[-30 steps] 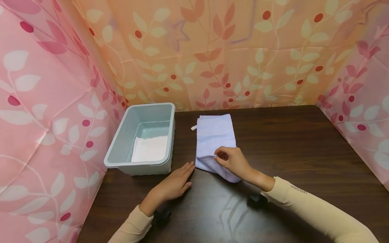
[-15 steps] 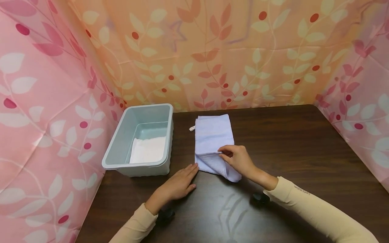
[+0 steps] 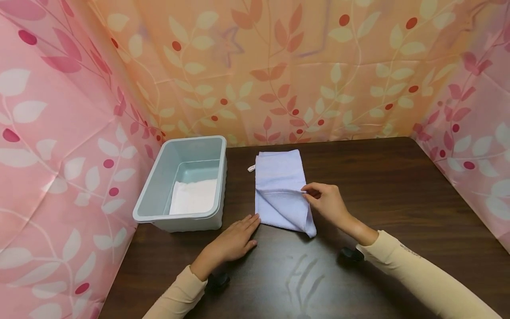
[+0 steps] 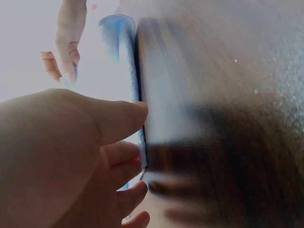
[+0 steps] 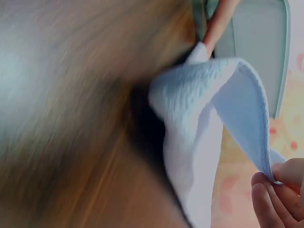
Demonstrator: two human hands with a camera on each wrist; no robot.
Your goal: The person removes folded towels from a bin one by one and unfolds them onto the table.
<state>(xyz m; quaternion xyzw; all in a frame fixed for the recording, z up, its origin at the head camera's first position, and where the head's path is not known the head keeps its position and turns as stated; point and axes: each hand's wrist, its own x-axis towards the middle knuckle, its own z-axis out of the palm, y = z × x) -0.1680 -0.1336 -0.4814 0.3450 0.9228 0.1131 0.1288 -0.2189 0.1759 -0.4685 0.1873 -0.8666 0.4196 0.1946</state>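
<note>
A pale lavender towel (image 3: pixel 280 170) lies folded on the dark wooden table, with a small white tag (image 3: pixel 251 168) at its left edge. My right hand (image 3: pixel 328 203) pinches a corner of the towel's top layer between thumb and fingers, lifted at the right side. In the right wrist view that raised edge of the towel (image 5: pixel 247 107) curves up to the pinching fingertips (image 5: pixel 263 190). My left hand (image 3: pixel 233 239) lies flat with straight fingers, its fingertips touching the towel's near left corner.
A light blue-grey plastic bin (image 3: pixel 179 218) stands on the left of the table, holding a folded white cloth (image 3: pixel 193 196). Patterned curtains (image 3: pixel 279 75) enclose the back and both sides. Dark table surface (image 3: pixel 378 177) extends to the right.
My right hand has moved right and slightly away from me, drawing the towel's pinched corner toward the right edge. My left hand has shifted slightly right onto the towel's near corner.
</note>
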